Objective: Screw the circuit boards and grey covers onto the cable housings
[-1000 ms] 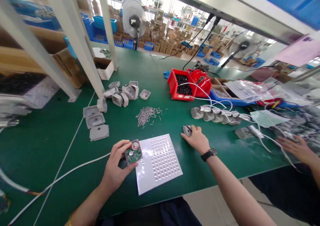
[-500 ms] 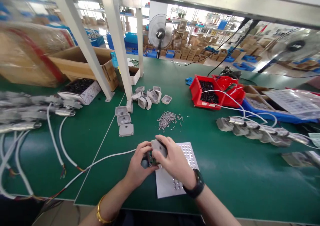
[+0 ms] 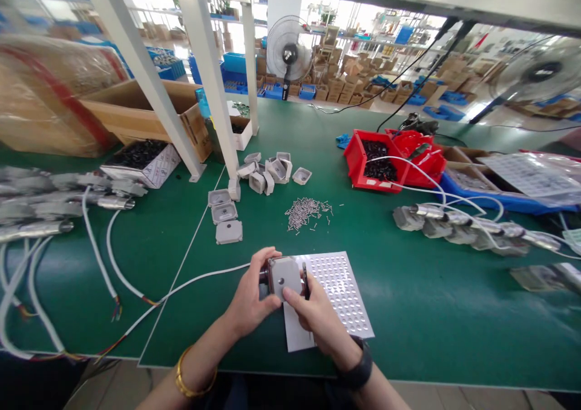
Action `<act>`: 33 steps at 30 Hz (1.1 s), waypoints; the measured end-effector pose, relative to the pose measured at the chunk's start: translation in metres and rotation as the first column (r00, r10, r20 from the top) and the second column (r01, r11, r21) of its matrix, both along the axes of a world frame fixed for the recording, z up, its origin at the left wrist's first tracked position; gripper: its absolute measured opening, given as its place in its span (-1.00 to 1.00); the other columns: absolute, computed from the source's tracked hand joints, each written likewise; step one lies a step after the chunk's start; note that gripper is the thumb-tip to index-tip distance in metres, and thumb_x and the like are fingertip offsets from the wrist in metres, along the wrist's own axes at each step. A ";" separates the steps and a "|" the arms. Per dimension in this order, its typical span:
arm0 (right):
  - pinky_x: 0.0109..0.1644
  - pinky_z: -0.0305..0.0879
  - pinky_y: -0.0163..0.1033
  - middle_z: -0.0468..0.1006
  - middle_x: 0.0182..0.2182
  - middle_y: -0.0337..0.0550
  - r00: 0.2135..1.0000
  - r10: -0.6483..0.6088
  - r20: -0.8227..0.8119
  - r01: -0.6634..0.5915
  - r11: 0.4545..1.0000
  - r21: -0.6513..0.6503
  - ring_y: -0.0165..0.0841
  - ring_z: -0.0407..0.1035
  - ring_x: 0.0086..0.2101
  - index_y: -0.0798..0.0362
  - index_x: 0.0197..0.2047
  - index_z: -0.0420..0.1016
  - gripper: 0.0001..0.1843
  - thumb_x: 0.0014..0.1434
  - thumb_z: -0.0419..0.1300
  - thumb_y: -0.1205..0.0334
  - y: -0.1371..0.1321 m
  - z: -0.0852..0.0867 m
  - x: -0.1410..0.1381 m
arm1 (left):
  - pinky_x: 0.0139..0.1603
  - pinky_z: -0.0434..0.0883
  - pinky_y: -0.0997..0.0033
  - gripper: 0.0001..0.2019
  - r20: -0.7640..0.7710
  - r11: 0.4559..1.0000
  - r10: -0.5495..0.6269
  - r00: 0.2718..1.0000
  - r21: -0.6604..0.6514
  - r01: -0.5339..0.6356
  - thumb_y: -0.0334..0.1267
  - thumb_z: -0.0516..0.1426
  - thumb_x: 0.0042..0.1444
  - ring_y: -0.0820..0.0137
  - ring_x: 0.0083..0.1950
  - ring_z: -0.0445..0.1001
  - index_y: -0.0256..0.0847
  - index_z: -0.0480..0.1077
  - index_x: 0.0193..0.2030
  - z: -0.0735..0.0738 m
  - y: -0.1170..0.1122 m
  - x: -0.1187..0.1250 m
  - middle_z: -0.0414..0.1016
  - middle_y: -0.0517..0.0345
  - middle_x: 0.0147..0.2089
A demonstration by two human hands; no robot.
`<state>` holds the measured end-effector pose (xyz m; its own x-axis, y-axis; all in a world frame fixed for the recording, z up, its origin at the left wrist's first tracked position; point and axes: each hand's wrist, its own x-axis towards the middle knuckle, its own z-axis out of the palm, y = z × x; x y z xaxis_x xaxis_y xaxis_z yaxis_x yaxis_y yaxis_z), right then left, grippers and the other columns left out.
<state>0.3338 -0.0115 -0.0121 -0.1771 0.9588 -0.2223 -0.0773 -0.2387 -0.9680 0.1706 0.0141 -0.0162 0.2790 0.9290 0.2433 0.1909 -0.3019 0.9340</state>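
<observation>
A person's two bare hands meet over a green table (image 3: 408, 313), near its front edge, at about six o'clock in the view. The left hand (image 3: 247, 304) grips a small square grey box (image 3: 284, 277) from its left side, thumb on the near face and fingers curled round the far edge. The right hand (image 3: 318, 316), wearing a dark watch on the wrist, presses its fingers against the box's lower right corner. Both hands are clamped on the box, which is held just above the table, its flat grey face turned toward the camera. A white cable (image 3: 190, 286) runs from the box's left side toward eight o'clock.

Just right of the box, at its three o'clock, lies a white sheet (image 3: 340, 295) covered in rows of small clear dots; the right hand partly covers its near corner. At twelve o'clock from the hands sits a loose pile of small metal pins (image 3: 306, 212). At eleven o'clock three grey lids (image 3: 224, 215) lie in a row, with a cluster of grey box shells (image 3: 272, 171) beyond them. At one o'clock stands a red bin (image 3: 370, 165) of dark parts. At three o'clock a row of finished grey boxes with cables (image 3: 458, 227) stretches away to the right.
</observation>
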 end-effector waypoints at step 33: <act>-0.08 0.30 -0.19 0.53 -0.25 -0.08 0.935 -0.197 -0.296 0.163 0.978 -0.133 -0.22 0.40 -0.21 0.13 -0.14 0.41 -0.44 -0.15 0.46 0.05 -0.005 -0.002 -0.025 | -0.26 0.29 0.38 -0.61 -0.170 0.974 0.005 0.985 -0.222 -0.044 0.01 -0.02 0.20 0.27 -0.22 0.37 -0.28 0.42 -0.35 0.026 0.029 0.004 0.42 0.07 -0.32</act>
<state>0.3087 -0.0161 -0.0137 -0.0790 0.9550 -0.2858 -0.4166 -0.2921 -0.8609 0.1750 0.0429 0.0100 0.2743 0.9614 -0.0202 0.3546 -0.0816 0.9314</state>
